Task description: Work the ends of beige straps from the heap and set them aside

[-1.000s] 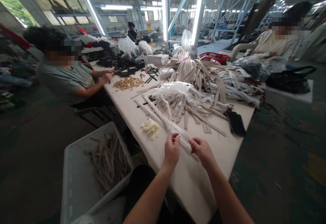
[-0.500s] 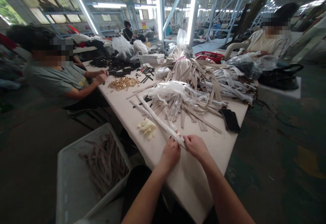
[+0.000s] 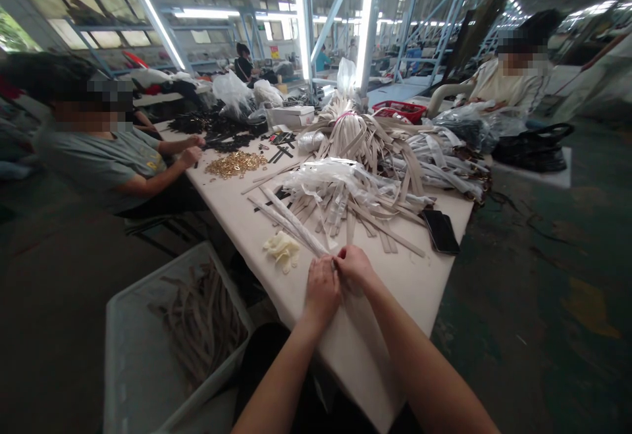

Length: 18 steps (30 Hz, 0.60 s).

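Near the front of the pale table (image 3: 320, 309), my left hand (image 3: 322, 289) is closed round the near end of a long strap wrapped in whitish plastic (image 3: 296, 225). My right hand (image 3: 353, 265) pinches the same end, right beside the left; the fingertips almost meet and hide the tip. From my hands the strap runs away to the upper left across the tabletop. Beyond it lies a heap of beige straps (image 3: 345, 213), partly under clear plastic wrap (image 3: 340, 177). A crumpled pale yellow piece (image 3: 282, 251), perhaps a glove, lies left of the strap.
A white bin (image 3: 116, 348) of brownish straps stands at the table's left. Gold metal pieces (image 3: 236, 164) lie in a pile near a seated co-worker (image 3: 123, 164). A black phone (image 3: 441, 231) rests by the right edge. Another person (image 3: 513, 78) sits at the far right.
My right hand has shifted left and closer to my left hand, now covering the strap's end. The left hand has turned more over the strap. The whole view has moved slightly.
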Available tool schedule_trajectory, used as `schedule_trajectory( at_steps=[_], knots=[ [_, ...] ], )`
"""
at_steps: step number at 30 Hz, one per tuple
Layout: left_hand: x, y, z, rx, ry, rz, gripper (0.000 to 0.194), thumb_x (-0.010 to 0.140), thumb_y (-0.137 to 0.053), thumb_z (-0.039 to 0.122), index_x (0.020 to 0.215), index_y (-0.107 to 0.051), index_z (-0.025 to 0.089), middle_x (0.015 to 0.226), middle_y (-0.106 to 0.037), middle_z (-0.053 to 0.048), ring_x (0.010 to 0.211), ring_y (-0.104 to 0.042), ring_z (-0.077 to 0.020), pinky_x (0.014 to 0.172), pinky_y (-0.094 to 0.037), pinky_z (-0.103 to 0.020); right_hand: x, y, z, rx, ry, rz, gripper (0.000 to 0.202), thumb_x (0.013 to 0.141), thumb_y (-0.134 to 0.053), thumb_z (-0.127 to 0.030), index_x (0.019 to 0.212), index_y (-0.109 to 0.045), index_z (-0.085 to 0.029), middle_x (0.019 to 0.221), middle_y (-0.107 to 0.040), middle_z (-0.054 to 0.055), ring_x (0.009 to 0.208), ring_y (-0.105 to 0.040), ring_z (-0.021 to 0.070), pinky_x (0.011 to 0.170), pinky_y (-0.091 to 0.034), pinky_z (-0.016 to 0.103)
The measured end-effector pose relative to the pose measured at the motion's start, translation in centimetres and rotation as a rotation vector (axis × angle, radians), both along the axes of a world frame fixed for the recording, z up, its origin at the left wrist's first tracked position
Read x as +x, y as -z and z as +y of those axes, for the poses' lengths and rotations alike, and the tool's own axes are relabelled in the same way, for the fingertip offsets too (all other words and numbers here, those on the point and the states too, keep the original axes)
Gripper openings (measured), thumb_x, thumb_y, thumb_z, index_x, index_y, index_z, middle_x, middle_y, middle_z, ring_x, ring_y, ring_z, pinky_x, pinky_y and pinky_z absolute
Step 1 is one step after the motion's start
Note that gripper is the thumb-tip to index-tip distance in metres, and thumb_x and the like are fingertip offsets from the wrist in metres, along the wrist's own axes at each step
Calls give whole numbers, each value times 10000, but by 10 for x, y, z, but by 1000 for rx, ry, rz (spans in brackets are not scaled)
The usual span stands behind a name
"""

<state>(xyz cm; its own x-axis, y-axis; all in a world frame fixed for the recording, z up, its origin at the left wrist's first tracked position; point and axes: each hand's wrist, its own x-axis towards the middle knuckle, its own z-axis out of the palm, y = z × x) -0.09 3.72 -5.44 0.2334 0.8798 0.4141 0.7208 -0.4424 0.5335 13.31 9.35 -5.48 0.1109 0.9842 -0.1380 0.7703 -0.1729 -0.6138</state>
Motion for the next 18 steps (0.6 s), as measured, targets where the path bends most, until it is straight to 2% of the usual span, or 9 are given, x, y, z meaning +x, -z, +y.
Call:
schedule_trajectory(
  at_steps=[2,4,7,9,11,13,15,18],
  knots=[
    [1,4,1,2,-5,35,391,907,-477,143,1295,-512,180,1301,-586,-156,1269,-505,-293,1141,-276,-535,3,2,4,8,14,8,184,871,-618,-320,799,-706,-176,834,-735,102,781,-668,202,687,-403,264],
    [1,6,0,8,-2,75,364,917,-482,166,1279,-528,175,1314,-581,-162,1283,-497,-297,1141,-274,-537,5,4,7,30,49,5,221,904,-575,-337,916,-703,-157,918,-735,125,835,-670,208,715,-413,265],
    [3,8,-1,12,-25,130,324,931,-453,165,1237,-561,165,1304,-592,-166,1277,-506,-297,1131,-291,-535,2,6,9,61,82,31,291,830,-667,-368,1008,-692,-139,982,-727,150,886,-669,230,733,-425,269],
    [4,8,-1,5,-39,145,296,938,-438,159,1196,-583,165,1290,-603,-163,1264,-518,-292,1127,-306,-527,-3,6,10,68,54,87,195,767,-714,-303,887,-713,-150,882,-736,128,815,-672,224,701,-426,266],
    [3,8,-1,-4,-39,134,261,938,-444,162,1146,-601,171,1278,-609,-160,1258,-524,-290,1126,-314,-520,-6,4,11,81,13,145,69,757,-690,-233,740,-703,-168,780,-730,95,739,-663,202,673,-426,257],
    [2,7,-2,-9,-32,91,229,933,-464,170,1111,-608,174,1266,-612,-160,1248,-530,-293,1121,-322,-526,-5,0,11,122,5,171,91,787,-643,-221,728,-696,-177,801,-736,79,755,-662,185,695,-436,248],
    [0,5,-2,-18,-23,0,214,928,-491,190,1104,-611,177,1260,-611,-158,1240,-534,-296,1110,-337,-529,-1,-3,10,191,23,236,154,847,-572,-250,814,-703,-178,862,-743,71,797,-666,173,736,-451,244],
    [1,-1,2,-59,-52,-271,235,927,-539,260,1129,-621,174,1255,-612,-155,1219,-548,-291,1064,-396,-490,9,-5,4,253,25,520,237,872,-540,-323,859,-709,-158,791,-737,60,730,-667,172,718,-479,259]
  ],
)
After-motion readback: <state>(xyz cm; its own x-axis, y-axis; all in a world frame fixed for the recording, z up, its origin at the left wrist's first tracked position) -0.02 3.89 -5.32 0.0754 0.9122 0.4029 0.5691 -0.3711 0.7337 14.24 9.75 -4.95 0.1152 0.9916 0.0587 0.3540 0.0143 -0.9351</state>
